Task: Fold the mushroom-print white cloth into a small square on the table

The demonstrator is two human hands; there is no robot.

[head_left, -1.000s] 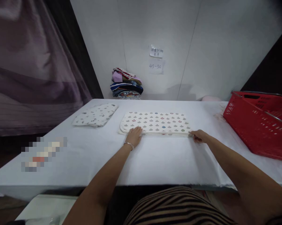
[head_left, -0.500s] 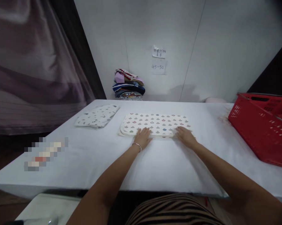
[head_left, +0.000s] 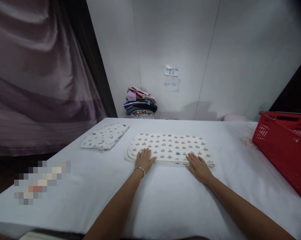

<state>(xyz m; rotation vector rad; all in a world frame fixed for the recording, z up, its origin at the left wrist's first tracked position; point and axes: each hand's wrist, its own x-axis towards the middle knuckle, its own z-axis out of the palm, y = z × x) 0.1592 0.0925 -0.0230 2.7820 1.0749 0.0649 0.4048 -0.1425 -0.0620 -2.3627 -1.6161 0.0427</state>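
A folded white cloth (head_left: 165, 146) with small grey, red and blue prints lies flat on the white-covered table (head_left: 165, 196). My left hand (head_left: 144, 160) rests on its near left edge, fingers spread and palm down, with a bracelet at the wrist. On the near right edge lies my right hand (head_left: 198, 167), also flat with its fingers apart. Neither hand grips anything. Another folded white cloth (head_left: 104, 136) with small dark prints sits at the table's far left, apart from both hands.
A red plastic basket (head_left: 283, 151) stands at the table's right. Behind the far edge is a stack of folded fabrics (head_left: 140, 104), near a wall with two paper signs (head_left: 171, 84). A blurred-out item (head_left: 42, 182) lies at the left edge. A pinkish curtain (head_left: 37, 76) hangs at left.
The view has tilted up, so the table and cloths appear lower. My left hand has shifted left along the near edge of the cloth. Both hands remain flat on it.
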